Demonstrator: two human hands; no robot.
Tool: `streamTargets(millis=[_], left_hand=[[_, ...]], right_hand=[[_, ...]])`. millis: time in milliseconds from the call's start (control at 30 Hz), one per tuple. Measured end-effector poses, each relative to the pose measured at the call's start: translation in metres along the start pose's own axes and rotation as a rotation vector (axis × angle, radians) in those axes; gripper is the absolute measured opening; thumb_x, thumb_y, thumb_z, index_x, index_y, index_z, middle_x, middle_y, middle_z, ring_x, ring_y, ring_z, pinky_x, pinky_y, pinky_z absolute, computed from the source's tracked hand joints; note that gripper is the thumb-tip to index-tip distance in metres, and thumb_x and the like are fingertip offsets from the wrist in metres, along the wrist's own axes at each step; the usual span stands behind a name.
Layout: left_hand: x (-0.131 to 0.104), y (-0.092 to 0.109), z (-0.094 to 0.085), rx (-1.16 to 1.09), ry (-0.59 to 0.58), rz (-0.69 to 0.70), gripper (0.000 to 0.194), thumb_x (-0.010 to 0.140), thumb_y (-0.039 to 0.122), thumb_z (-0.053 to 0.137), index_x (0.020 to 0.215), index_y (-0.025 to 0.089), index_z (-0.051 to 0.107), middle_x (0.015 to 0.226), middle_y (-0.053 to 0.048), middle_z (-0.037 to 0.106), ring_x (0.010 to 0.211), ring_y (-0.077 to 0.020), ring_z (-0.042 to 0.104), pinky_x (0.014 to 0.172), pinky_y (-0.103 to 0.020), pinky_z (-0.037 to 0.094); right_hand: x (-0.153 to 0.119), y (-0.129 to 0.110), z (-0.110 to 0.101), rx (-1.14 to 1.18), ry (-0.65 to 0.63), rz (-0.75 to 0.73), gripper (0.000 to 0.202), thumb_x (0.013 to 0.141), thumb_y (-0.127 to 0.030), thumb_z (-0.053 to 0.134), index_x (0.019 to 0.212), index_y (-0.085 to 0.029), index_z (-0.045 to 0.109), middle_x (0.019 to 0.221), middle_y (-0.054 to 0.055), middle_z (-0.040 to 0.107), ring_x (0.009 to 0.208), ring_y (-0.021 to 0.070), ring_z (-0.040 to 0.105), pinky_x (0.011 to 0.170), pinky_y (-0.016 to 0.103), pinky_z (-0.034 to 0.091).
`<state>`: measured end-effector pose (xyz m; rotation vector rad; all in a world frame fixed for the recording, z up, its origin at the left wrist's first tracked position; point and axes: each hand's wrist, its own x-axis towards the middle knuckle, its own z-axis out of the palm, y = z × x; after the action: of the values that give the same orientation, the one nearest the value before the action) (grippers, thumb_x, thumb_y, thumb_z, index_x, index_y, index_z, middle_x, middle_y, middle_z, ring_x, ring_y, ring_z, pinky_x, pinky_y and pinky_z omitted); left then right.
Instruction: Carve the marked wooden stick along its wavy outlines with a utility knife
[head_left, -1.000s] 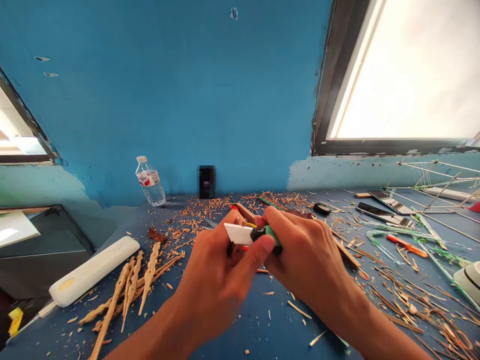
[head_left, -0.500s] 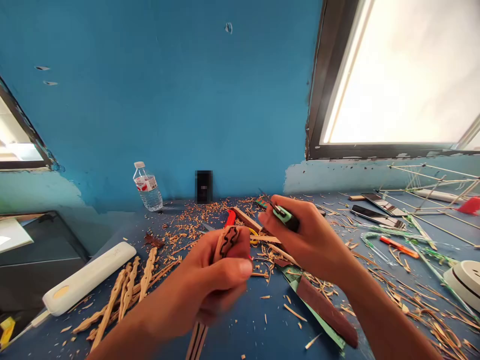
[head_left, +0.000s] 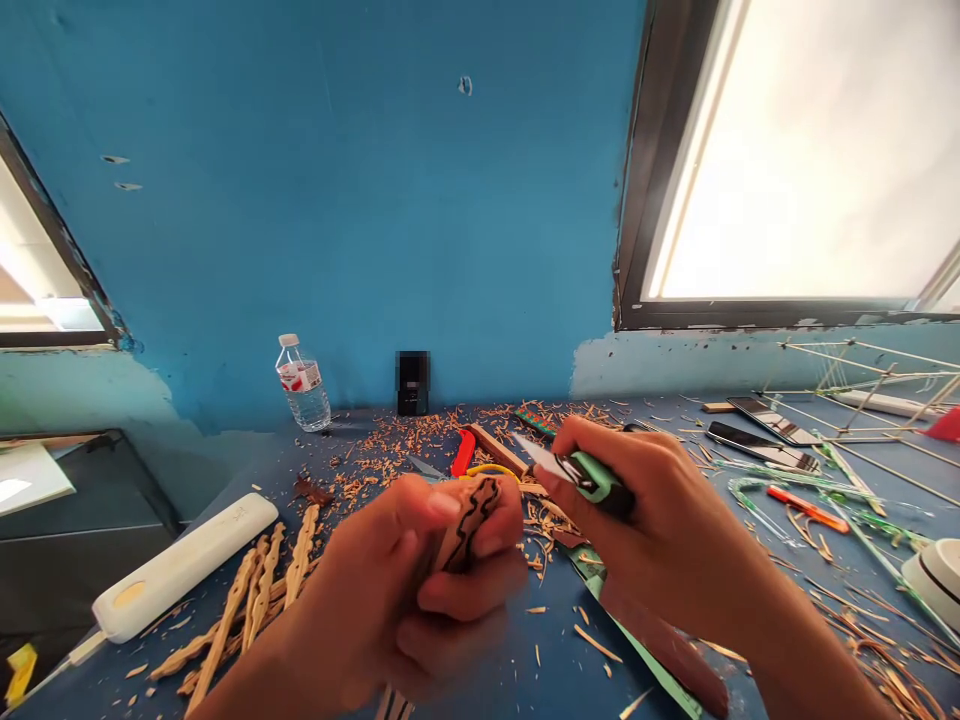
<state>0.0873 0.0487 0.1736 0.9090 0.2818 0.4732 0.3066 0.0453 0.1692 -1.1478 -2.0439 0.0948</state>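
Note:
My left hand [head_left: 375, 580] is closed around a wooden stick [head_left: 466, 528] marked with a wavy black line. The stick's upper end shows between thumb and fingers, and its striped lower end sticks out below the fist. In my right hand [head_left: 660, 530] is a green and black utility knife [head_left: 598, 482], its pale blade out and pointing up to the left. The blade and the stick are apart. Behind the hands lie a red-handled tool [head_left: 463, 452] and a wooden block [head_left: 496, 448].
Carved wooden sticks [head_left: 259, 580] and a white power strip [head_left: 191, 560] lie at left. A water bottle [head_left: 304, 390] and a dark phone-like object [head_left: 412, 385] stand by the wall. Shavings litter the table. At right are an orange pen [head_left: 806, 508] and a thin stick frame [head_left: 840, 390].
My left thumb has shifted across the stick, baring more of the black line. My right hand has moved slightly right and down with the knife, whose blade now shows broadside.

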Motion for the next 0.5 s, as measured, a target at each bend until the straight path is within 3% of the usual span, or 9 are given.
streamTargets(millis=[133,300,433,500], left_hand=[[0.003,-0.006,0.008,0.159,0.135,0.152,0.025,0.093,0.041,0.064,0.088,0.025,0.045,0.064,0.008,0.041,0.041,-0.0040,0.022,0.034,-0.013,0.021],[-0.004,-0.018,0.010,0.339,0.288,0.231,0.025,0.092,0.038,0.071,0.090,0.024,0.051,0.060,0.011,0.029,0.048,-0.0040,0.017,0.043,-0.010,0.021],[-0.007,-0.025,0.015,0.477,0.519,0.306,0.035,0.080,0.045,0.082,0.102,0.026,0.061,0.081,0.004,0.053,0.072,-0.0093,0.047,0.065,-0.016,0.043],[-0.005,-0.024,0.021,0.456,0.582,0.307,0.044,0.075,0.049,0.084,0.105,0.026,0.061,0.089,0.002,0.057,0.079,-0.0124,0.051,0.071,-0.020,0.047]], right_hand=[[-0.004,-0.002,0.003,-0.034,-0.020,-0.064,0.019,0.085,-0.018,0.065,0.076,-0.023,0.048,0.063,-0.008,0.054,0.056,0.0101,0.039,0.053,0.027,0.025],[-0.009,-0.005,0.007,-0.008,-0.089,-0.091,0.023,0.076,-0.010,0.060,0.074,-0.023,0.041,0.066,-0.008,0.053,0.057,0.0105,0.039,0.055,0.028,0.023],[-0.008,-0.007,0.010,-0.005,-0.122,-0.089,0.021,0.074,-0.007,0.056,0.075,-0.023,0.042,0.068,-0.008,0.055,0.059,0.0110,0.041,0.057,0.028,0.024],[-0.006,-0.008,0.012,0.005,-0.134,-0.103,0.022,0.072,-0.007,0.056,0.075,-0.023,0.043,0.068,-0.009,0.056,0.058,0.0107,0.040,0.057,0.028,0.024]])
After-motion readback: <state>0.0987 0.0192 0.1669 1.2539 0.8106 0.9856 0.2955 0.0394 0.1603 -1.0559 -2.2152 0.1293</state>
